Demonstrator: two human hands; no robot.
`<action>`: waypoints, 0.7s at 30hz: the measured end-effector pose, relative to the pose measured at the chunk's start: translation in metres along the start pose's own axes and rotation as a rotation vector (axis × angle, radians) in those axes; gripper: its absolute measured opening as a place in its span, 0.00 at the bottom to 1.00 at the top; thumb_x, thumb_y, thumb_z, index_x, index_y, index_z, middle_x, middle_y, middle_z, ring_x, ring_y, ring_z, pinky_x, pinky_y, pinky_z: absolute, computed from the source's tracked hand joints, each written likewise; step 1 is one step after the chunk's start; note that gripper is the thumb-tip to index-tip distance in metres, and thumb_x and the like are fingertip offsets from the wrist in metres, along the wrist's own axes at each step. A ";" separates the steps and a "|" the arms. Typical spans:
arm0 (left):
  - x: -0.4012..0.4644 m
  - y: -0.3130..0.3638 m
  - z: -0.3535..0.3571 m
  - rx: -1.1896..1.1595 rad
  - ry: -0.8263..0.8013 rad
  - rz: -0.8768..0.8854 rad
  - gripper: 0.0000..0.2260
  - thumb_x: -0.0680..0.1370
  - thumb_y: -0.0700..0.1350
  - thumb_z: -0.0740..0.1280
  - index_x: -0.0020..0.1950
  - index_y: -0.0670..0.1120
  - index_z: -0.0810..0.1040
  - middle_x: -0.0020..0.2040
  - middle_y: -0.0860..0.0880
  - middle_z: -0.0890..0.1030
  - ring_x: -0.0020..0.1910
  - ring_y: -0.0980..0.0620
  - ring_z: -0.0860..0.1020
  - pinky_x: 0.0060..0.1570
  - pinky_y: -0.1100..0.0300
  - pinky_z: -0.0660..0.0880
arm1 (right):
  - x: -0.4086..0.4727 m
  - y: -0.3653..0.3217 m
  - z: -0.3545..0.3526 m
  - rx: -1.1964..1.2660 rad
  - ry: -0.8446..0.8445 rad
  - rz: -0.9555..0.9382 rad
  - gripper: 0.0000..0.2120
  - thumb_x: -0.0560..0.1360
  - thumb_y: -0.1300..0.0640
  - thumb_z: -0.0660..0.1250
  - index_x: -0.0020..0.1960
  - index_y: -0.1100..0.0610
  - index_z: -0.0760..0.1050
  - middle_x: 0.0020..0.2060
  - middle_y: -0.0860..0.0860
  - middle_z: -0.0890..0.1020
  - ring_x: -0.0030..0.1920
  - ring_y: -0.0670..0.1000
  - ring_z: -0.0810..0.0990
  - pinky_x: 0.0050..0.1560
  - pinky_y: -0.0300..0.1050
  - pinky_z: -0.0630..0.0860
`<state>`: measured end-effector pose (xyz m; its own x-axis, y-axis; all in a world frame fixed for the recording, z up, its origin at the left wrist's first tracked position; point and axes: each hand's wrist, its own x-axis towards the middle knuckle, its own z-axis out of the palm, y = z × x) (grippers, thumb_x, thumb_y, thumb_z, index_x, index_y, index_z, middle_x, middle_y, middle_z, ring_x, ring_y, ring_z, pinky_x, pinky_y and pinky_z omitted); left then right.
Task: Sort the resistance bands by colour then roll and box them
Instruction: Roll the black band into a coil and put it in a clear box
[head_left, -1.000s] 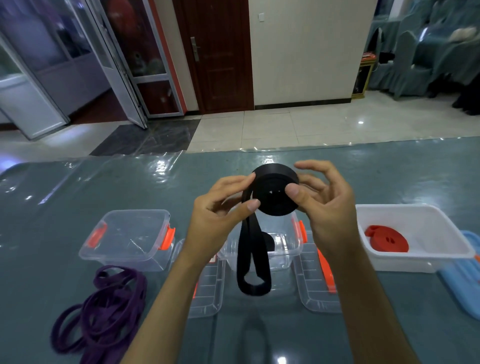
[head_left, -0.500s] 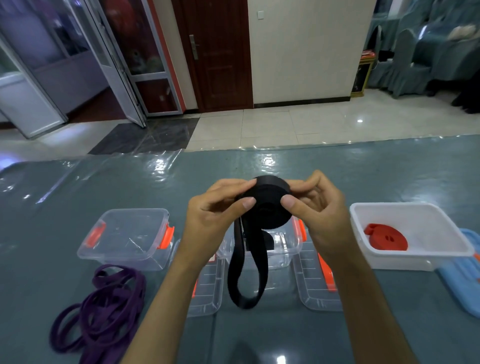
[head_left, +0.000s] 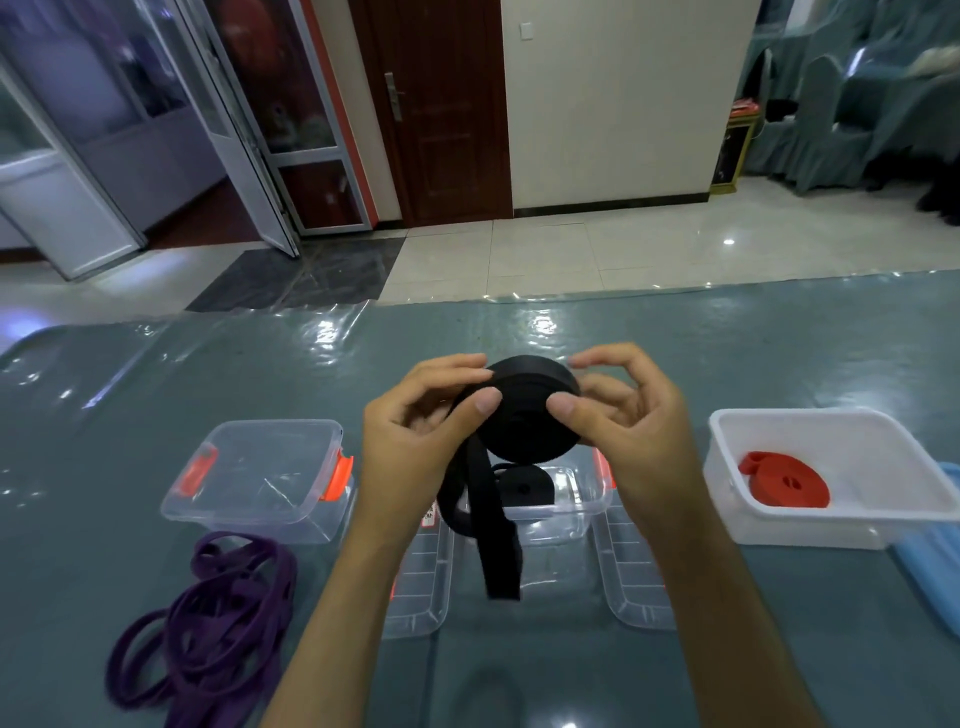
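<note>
Black band (head_left: 530, 410), pinched by both hands (head_left: 415, 441) (head_left: 628, 436), rolls best if the coil stays tight and the hanging tail feeds in flat.

My table (head_left: 727, 353) wears a teal cloth under glossy clear plastic. On it sit a lidded clear box (head_left: 260, 478), an open clear box (head_left: 561, 504) flanked by two clear lids (head_left: 421, 587), a white tub (head_left: 841, 467), a blue lid (head_left: 935, 566) and loose purple bands (head_left: 208, 634).
</note>
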<state>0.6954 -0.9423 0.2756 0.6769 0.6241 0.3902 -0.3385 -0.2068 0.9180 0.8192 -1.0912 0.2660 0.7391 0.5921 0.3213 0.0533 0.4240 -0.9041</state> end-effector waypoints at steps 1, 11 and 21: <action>0.000 -0.001 -0.002 0.004 -0.050 -0.027 0.14 0.74 0.42 0.75 0.59 0.44 0.86 0.61 0.42 0.85 0.62 0.47 0.84 0.64 0.53 0.80 | 0.000 0.000 0.000 0.020 0.017 -0.034 0.13 0.71 0.52 0.80 0.53 0.49 0.82 0.48 0.57 0.89 0.48 0.57 0.89 0.48 0.45 0.85; -0.006 -0.006 -0.002 -0.022 -0.113 -0.163 0.18 0.75 0.45 0.78 0.65 0.52 0.83 0.58 0.49 0.88 0.59 0.50 0.86 0.57 0.62 0.81 | 0.005 0.000 -0.007 -0.031 -0.121 -0.006 0.25 0.74 0.54 0.79 0.69 0.47 0.77 0.53 0.57 0.89 0.52 0.58 0.89 0.49 0.48 0.86; -0.002 -0.013 -0.005 -0.037 -0.130 -0.145 0.17 0.74 0.48 0.77 0.63 0.50 0.84 0.58 0.49 0.87 0.59 0.51 0.86 0.55 0.63 0.81 | 0.006 0.007 -0.004 -0.039 -0.072 0.002 0.18 0.74 0.52 0.78 0.64 0.49 0.81 0.50 0.56 0.89 0.50 0.57 0.90 0.47 0.45 0.85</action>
<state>0.6956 -0.9372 0.2621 0.7979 0.5426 0.2624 -0.2539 -0.0923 0.9628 0.8262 -1.0874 0.2601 0.6888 0.6415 0.3376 0.0787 0.3968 -0.9145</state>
